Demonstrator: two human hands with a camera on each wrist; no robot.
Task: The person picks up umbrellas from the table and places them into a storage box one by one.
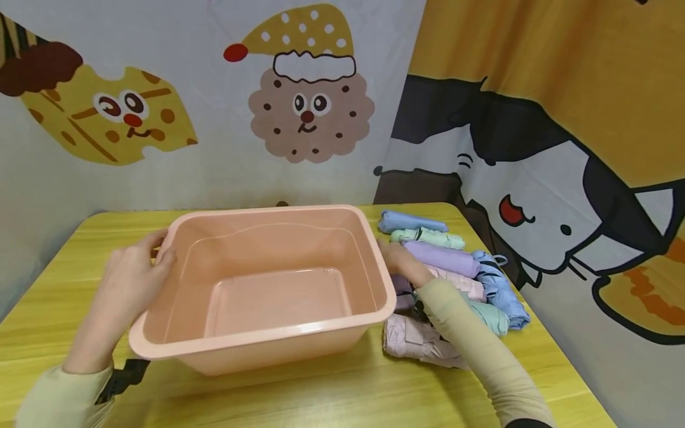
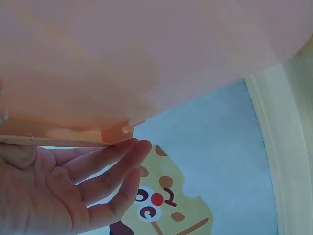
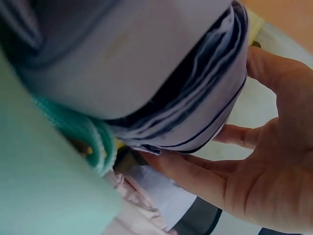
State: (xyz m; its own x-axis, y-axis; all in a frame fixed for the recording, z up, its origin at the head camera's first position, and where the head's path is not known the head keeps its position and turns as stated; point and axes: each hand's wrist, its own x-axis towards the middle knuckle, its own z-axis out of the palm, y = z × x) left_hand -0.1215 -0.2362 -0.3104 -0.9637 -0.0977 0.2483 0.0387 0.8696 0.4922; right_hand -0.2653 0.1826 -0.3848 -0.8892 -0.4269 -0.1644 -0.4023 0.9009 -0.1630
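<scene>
A pink plastic basin [image 1: 267, 334] stands tilted on the table, with nothing inside. My left hand [image 1: 131, 273] grips its left rim; in the left wrist view the fingers [image 2: 115, 159] lie along the rim's underside. Just past the right wall, my right hand [image 1: 400, 260] reaches among rolled folding umbrellas. The right wrist view shows its thumb and fingers around the end of a greyish-purple folded umbrella [image 3: 195, 117], whose layered fabric has dark inner folds. Below that hand lies a dark purple roll [image 1: 402, 291], partly hidden by the forearm.
Several more rolled umbrellas crowd the table's right side: blue [image 1: 412, 222], mint [image 1: 428, 238], lilac [image 1: 444, 257], patterned blue [image 1: 500, 291], teal [image 1: 489, 315] and pale mauve [image 1: 420, 342]. The yellow wood-grain table [image 1: 299, 392] ends at a cartoon-printed curtain [image 1: 203, 178] behind.
</scene>
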